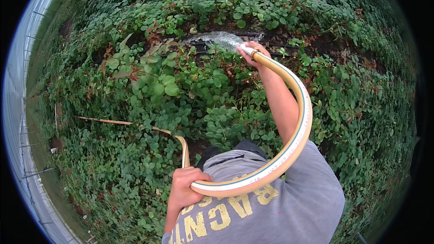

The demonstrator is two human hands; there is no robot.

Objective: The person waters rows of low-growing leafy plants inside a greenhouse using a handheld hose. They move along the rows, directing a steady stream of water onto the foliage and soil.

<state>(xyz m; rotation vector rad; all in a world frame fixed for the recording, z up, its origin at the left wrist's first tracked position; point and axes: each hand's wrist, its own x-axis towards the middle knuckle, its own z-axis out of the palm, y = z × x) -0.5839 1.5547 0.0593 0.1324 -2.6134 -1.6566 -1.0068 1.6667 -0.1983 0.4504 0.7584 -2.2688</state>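
A thick yellow hose (303,108) with a white and blue stripe curves in a big loop before my chest. My right hand (252,54) grips its end by a pale nozzle or pipe piece (247,48), with a clamp just behind it. Water (220,39) pours from that end to the left, onto the soil between plant rows. Near my waist my left hand (188,184) is closed around the hose. From there the hose runs up and away to the left, partly hidden by leaves.
Dense leafy bushes (169,84), which look like roses, surround me on all sides. Dark drip lines (278,37) lie on the soil strip among dry leaves. A greenhouse wall (20,108) with metal framing curves along the far left.
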